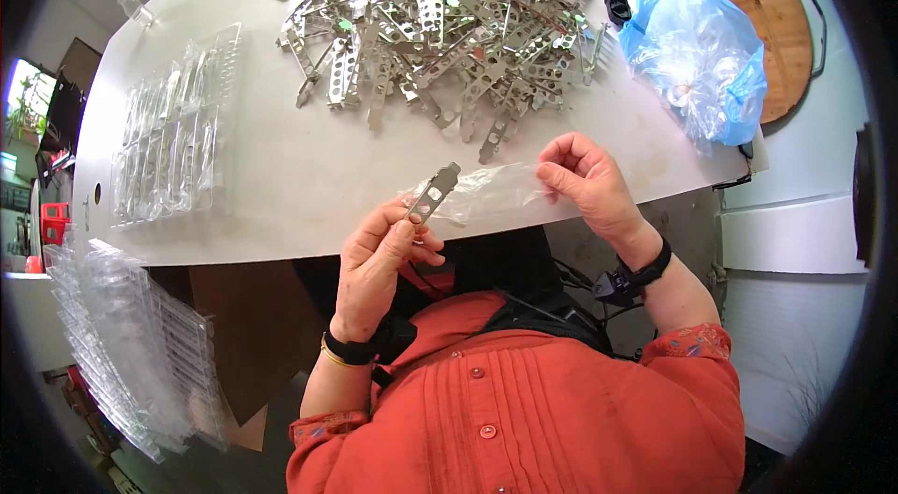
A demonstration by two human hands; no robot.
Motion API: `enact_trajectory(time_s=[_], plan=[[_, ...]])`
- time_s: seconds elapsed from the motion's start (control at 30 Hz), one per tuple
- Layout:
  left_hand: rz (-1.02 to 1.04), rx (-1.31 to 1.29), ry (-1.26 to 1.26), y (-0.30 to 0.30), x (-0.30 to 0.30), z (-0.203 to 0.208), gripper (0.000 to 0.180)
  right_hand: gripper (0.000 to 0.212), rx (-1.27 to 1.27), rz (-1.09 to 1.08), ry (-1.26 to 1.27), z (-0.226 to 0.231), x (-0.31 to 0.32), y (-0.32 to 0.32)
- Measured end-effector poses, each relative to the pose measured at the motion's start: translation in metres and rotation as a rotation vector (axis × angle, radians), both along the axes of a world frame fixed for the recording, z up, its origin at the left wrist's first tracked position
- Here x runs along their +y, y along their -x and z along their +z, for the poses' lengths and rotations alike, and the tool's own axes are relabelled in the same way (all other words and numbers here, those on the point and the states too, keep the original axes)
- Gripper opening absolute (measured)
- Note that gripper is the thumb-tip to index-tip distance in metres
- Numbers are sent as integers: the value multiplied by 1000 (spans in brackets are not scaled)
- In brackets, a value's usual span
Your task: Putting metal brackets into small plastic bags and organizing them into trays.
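Note:
My left hand (367, 260) holds a flat silver metal bracket (434, 192) with punched holes between thumb and fingers. The bracket tilts up to the right above the table's front edge. Beside it stretches a crumpled strip of thin clear plastic film (491, 195). My right hand (599, 187) is closed in a pinch at the film's right end. Whether the left fingers also touch the film is hidden behind the bracket. Beyond both hands lies a large heap of similar metal brackets (449, 40), with green bits among them.
A clear compartment tray (232, 73) with wrapped pieces lies on the white table (271, 167) at left. More clear trays (131, 344) are stacked below the left edge. At right sit a blue bag (748, 54) of crumpled film and a small black object (615, 4).

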State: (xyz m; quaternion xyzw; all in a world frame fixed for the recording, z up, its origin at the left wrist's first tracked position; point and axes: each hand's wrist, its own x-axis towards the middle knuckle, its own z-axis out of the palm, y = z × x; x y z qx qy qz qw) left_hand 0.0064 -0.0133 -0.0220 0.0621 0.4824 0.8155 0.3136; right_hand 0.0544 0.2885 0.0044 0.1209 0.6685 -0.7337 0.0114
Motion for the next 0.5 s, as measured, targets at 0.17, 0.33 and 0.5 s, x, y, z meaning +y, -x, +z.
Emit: enact_trajectory(time_s=[0.17, 0.33, 0.5], plan=[[-3, 148, -2, 0, 6, 4, 20, 15, 12, 5, -7, -1, -3, 1], [-57, 121, 40, 2, 3, 5, 20, 15, -31, 12, 13, 2, -7, 0], [-15, 146, 23, 0, 4, 3, 23, 16, -20, -20, -49, 9, -4, 2]])
